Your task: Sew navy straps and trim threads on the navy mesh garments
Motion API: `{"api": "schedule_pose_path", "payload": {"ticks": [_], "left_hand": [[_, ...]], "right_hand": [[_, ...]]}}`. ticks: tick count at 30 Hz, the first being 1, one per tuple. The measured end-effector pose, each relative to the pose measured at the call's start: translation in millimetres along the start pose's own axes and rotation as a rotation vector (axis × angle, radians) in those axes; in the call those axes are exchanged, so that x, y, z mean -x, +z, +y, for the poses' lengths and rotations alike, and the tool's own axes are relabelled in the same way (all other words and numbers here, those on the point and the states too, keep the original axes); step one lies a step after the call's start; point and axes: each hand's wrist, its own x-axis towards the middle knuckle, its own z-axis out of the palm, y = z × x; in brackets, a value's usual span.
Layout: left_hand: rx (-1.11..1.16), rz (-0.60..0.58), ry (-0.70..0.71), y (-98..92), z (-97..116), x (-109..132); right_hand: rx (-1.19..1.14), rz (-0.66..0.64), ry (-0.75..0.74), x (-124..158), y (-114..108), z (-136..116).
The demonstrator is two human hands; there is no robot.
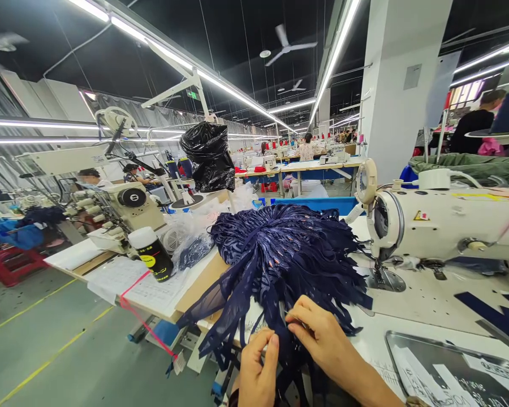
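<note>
A large pile of navy patterned garment pieces with long sheer straps lies on the table in front of me. At its near edge, my left hand is closed, thumb and forefinger pressed together; what they pinch, if anything, is hidden. My right hand is closed in a pinch just right of and above it, beside the hanging straps. A thin pale glint shows at its fingertips, too small to name. Navy fabric hangs between and behind both hands, down over the table's front edge.
A white sewing machine stands at right, with navy strips and a metal tray of white paper pieces near it. Left are a black cylinder with a white top, papers, a pink ribbon and another machine.
</note>
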Motion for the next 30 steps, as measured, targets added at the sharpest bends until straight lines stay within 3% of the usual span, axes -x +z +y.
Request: {"api": "schedule_pose_path", "payload": {"ticks": [5, 8, 13, 15, 18, 22, 24, 27, 30], "left_hand": [[-0.041, 0.002, 0.003, -1.3, -1.3, -1.4], [-0.021, -0.104, -0.004, -4.0, 4.5, -4.3], [0.023, -0.506, -0.033, -13.5, 20.0, -12.7], [-0.017, -0.559, -0.001, -15.1, 24.9, -15.5], [-0.060, -0.534, 0.064, -13.4, 29.1, -19.4], [0.020, -0.354, -0.005, -10.6, 22.5, -26.0], [0.098, -0.265, -0.079, -10.2, 12.8, -28.4], [0.201, -0.270, -0.155, -8.9, 0.1, -28.4], [0.276, -0.265, -0.190, -6.7, 1.6, -24.5]], "right_hand": [[-0.072, -0.011, 0.059, 4.7, -4.3, -2.6], [-0.133, 0.020, -0.007, 8.3, 0.8, -6.5], [-0.076, -0.076, -0.202, 17.7, 13.3, -13.2], [0.118, -0.116, -0.375, 17.2, 9.6, -10.2], [0.321, -0.185, -0.635, 0.6, -15.0, 1.8], [0.226, -0.113, -0.372, -32.3, -59.0, 17.7], [0.216, -0.110, -0.310, -36.9, -66.0, 19.2], [0.136, -0.148, -0.158, -26.9, -52.5, 14.2], [-0.003, -0.181, 0.045, -15.6, -29.5, 6.6]]}}
